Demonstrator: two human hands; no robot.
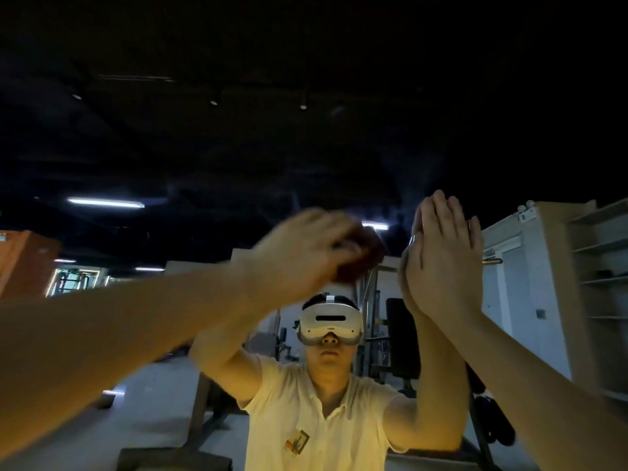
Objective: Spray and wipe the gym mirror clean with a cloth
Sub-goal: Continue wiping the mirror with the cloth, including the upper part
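The large gym mirror (306, 147) fills your view and reflects you in a pale yellow shirt (306, 419). Your right hand (445, 263) lies flat on the glass at the right, its fingers (438, 215) straight and pressed together. Just left of it your left hand (299, 253), blurred, curls its fingers round a dark reddish-brown cloth (360, 263) held against the mirror.

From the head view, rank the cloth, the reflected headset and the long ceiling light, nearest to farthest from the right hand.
1. The cloth, just left of the right hand, gripped by the blurred left hand.
2. The reflected headset, lower left.
3. The long ceiling light, far left.
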